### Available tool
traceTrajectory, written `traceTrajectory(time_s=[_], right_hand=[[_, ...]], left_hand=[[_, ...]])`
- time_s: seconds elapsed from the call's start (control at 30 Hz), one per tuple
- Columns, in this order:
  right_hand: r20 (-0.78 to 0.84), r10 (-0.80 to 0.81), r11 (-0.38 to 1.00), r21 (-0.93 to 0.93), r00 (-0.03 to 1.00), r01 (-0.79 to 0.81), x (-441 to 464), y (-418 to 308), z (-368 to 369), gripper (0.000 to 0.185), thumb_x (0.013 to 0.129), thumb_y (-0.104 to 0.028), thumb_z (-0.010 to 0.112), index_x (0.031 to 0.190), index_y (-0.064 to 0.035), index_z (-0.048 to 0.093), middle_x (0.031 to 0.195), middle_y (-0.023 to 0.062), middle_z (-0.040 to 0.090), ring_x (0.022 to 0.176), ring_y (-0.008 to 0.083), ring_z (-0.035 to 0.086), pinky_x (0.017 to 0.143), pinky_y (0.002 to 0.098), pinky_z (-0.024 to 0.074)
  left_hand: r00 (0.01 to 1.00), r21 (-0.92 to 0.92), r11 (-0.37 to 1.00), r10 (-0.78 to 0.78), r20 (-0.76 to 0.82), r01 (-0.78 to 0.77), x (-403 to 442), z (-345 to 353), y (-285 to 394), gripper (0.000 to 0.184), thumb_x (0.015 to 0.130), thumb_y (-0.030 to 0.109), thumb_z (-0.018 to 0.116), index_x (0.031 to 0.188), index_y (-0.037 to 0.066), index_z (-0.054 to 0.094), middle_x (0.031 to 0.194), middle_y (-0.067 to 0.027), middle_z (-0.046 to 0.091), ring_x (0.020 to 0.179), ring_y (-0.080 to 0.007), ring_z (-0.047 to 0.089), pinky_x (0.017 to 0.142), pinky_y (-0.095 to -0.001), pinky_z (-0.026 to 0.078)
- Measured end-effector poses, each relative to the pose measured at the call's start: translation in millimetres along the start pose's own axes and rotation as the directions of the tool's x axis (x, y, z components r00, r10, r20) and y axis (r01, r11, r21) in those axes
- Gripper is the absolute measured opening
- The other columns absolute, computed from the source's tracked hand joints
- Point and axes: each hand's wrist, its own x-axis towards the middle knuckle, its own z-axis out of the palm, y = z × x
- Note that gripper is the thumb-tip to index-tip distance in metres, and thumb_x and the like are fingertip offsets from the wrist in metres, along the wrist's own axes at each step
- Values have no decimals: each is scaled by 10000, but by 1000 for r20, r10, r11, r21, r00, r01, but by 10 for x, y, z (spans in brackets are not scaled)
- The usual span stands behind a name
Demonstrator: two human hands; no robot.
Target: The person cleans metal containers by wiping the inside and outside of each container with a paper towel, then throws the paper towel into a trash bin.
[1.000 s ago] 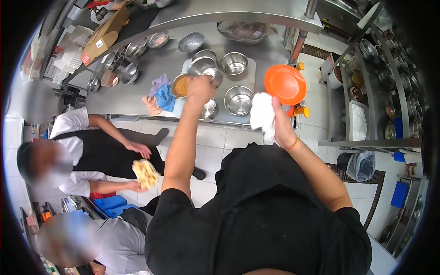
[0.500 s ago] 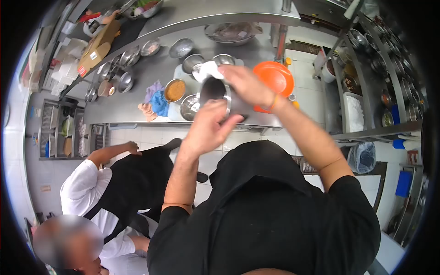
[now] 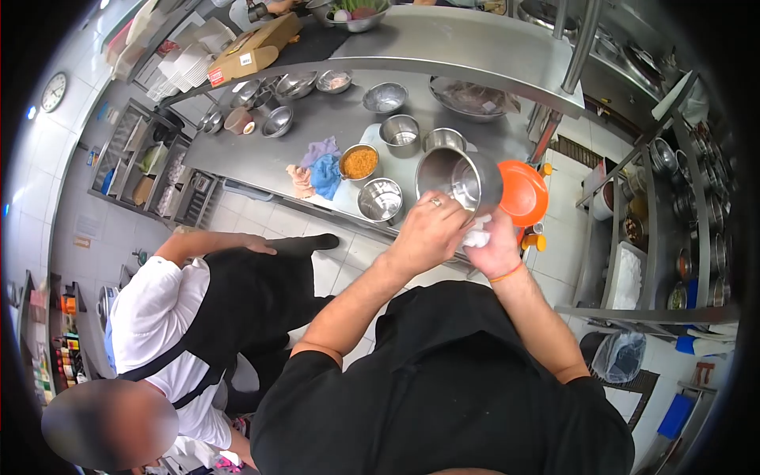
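Note:
A tall metal pot (image 3: 453,176) is held up tilted over the near edge of the steel table, its shiny inside facing me. My left hand (image 3: 431,233) is closed on the pot's near rim, a ring on one finger. Beneath the pot's near right side, my right hand (image 3: 497,247) is closed on a crumpled white wipe (image 3: 477,233), close against the pot; whether it is paper or cloth I cannot tell. An orange plastic basin (image 3: 524,194) lies just right of the pot. To its left stand a metal bowl (image 3: 380,200) and a pot of orange-brown food (image 3: 360,162).
Blue, purple and peach cloths (image 3: 323,176) lie on the steel table (image 3: 261,162). More metal containers (image 3: 400,136) stand behind. A person in a black apron (image 3: 257,293) is at my left. Shelves with pans (image 3: 689,190) line the right side.
My right hand with the white wipe has come from the pot's far rim down to its near right side. The pot is tilted more toward me. My view has turned left.

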Motion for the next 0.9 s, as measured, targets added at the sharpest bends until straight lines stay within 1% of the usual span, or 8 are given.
traceTrajectory(time_s=[0.17, 0.33, 0.43, 0.53, 0.63, 0.73, 0.77, 0.9], right_hand=[[-340, -293, 892, -434, 894, 127, -162, -18, 422, 209, 1069, -163, 502, 1122, -11, 635, 1021, 34, 662, 926, 147, 633, 835, 312, 510], [145, -532, 156, -951, 834, 265, -290, -255, 739, 228, 1054, -140, 514, 1161, 25, 630, 1059, 88, 677, 1003, 200, 650, 925, 327, 496], [747, -56, -612, -550, 663, 568, -237, -511, 1195, 249, 937, -152, 647, 1111, 25, 661, 1111, 180, 680, 1080, 352, 650, 1059, 403, 461], [408, 497, -530, -557, 766, 640, -306, -490, 1540, 365, 874, -322, 768, 1040, -7, 685, 899, 146, 686, 909, 340, 667, 902, 437, 510], [352, 540, -458, -639, 765, 618, -311, -386, 1403, 346, 894, -358, 787, 1016, -48, 696, 768, 98, 666, 732, 265, 671, 711, 405, 532], [-156, 582, -230, -973, 798, -22, -315, -341, 1226, 280, 943, -288, 764, 1053, -38, 700, 786, 36, 679, 773, 157, 683, 700, 360, 527], [-58, 446, -51, -998, 893, -40, -357, -266, 1086, 237, 974, -240, 741, 1085, -34, 706, 863, -20, 691, 871, 81, 666, 751, 313, 533], [-155, -16, 590, -799, 988, -116, -261, -128, 982, 360, 1001, -210, 699, 1276, 3, 605, 1168, 59, 688, 1025, 132, 655, 893, 308, 538]], left_hand=[[985, 93, 994, -78, 152, 65, -227, 18, -134, 133, 867, 123, 730, 841, 23, 646, 814, -120, 635, 831, -332, 636, 865, -429, 482], [859, 117, 988, -146, 491, 101, -258, -355, -176, 106, 839, 134, 676, 886, 40, 687, 840, -136, 692, 901, -298, 685, 971, -446, 455], [798, -108, 992, 10, 603, 69, -188, -535, -167, 132, 869, 183, 706, 876, 53, 686, 820, -130, 695, 896, -325, 673, 966, -445, 448], [619, -272, 947, 113, 777, 169, -56, -738, -199, 168, 872, 213, 739, 909, 55, 692, 827, -116, 696, 906, -331, 661, 962, -437, 445], [556, -372, 881, 160, 816, 292, 2, -812, -299, 209, 844, 229, 770, 931, 52, 703, 877, -106, 699, 935, -322, 655, 962, -434, 443], [686, -491, 842, 223, 692, 222, 3, -856, -410, 283, 792, 240, 823, 965, 44, 716, 1017, -79, 702, 998, -319, 644, 953, -436, 443], [710, -351, 924, 146, 689, 151, -45, -890, -492, 608, 758, 314, 880, 1270, 67, 664, 1372, -134, 582, 1278, -349, 554, 1075, -474, 414], [893, -430, 819, -204, 400, 380, -393, -775, -277, 1334, 684, 481, 938, 1657, 124, 97, 1678, -247, 94, 1567, -405, 150, 1256, -498, 215]])
